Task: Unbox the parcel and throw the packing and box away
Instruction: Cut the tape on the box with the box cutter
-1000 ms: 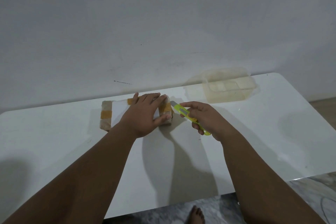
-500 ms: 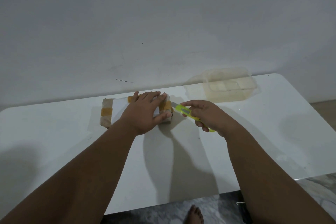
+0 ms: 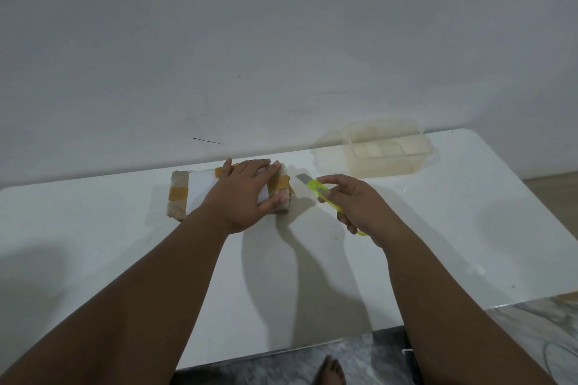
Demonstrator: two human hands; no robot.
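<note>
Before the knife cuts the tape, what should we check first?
1. Left hand presses flat on the parcel to keep it steady: ok.
2. Right hand grips the yellow cutter: ok.
3. Blade out of the cutter: ok, a short grey tip shows.
4. Blade touching the tape at the parcel's right end: not ok, there is a gap.
5. Left thumb clear of the cut: not ok, it rests at that same end.
6. Plastic container out of the way: ok.
</note>
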